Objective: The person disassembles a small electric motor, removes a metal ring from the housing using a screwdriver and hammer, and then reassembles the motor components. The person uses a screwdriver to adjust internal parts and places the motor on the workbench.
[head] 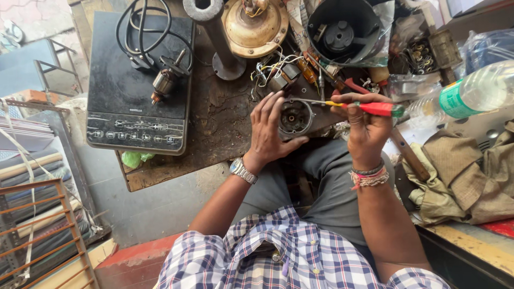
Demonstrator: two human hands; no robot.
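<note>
My left hand [269, 130] grips a round grey metal motor housing [295, 116] at the near edge of a dark, worn workbench [214, 123]. Its open face with a central shaft hole points up at me. My right hand [363, 124] holds a screwdriver [375, 108] with a red and green handle. The thin shaft runs left, and its tip rests at the housing's upper rim. A wired coil part [281, 75] with white and yellow leads lies just beyond the housing. A watch is on my left wrist, and thread bands are on my right wrist.
A black induction cooktop [136, 107] with a coiled cord and a motor armature [165, 81] on it lies at the left. A brass dome [256, 24], a grey pipe stand [214, 32], a black plastic jar base [342, 27], a clear bottle [471, 91] and crumpled cloth [466, 176] crowd the bench.
</note>
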